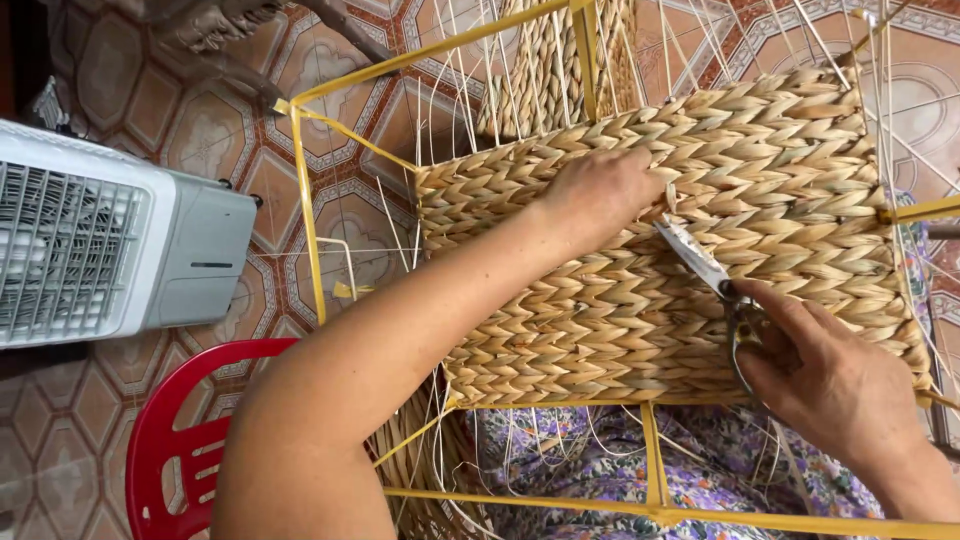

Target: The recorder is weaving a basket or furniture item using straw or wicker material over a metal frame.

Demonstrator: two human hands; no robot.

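Note:
A woven straw basket panel [780,170] is stretched over a yellow metal frame [305,200] on my lap. My left hand [600,190] presses flat on the weave near its middle, fingers closed on a strand end. My right hand [830,375] holds a pair of metal scissors [700,262] by the handles. The blades point up-left, and their tips reach the spot just beside my left fingers.
A white and grey fan heater [110,245] stands on the patterned tile floor [200,110] at left. A red plastic stool [170,450] is at lower left. Loose thin straw strands [470,90] stick out around the frame. Purple floral cloth [600,460] lies below.

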